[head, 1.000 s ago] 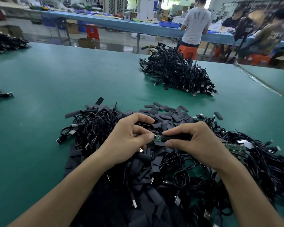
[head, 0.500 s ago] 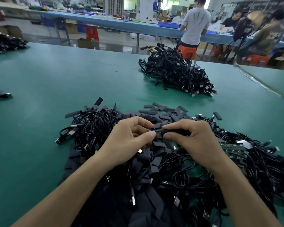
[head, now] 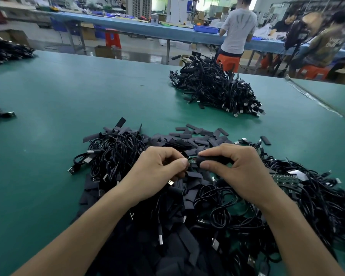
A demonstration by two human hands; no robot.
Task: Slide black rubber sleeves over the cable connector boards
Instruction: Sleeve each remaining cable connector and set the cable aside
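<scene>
the left hand pinched a small green connector board at its tip; the right hand gripped a black rubber sleeve against it, above the cable pile at the worktop's near edge.

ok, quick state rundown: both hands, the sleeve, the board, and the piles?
left hand: pinching the green connector board
right hand: gripping the black sleeve
black sleeve: partly over the board
connector board: one end still exposed
loose sleeves: scattered flat, empty
near cable pile: tangled
far cable pile: heaped
</scene>
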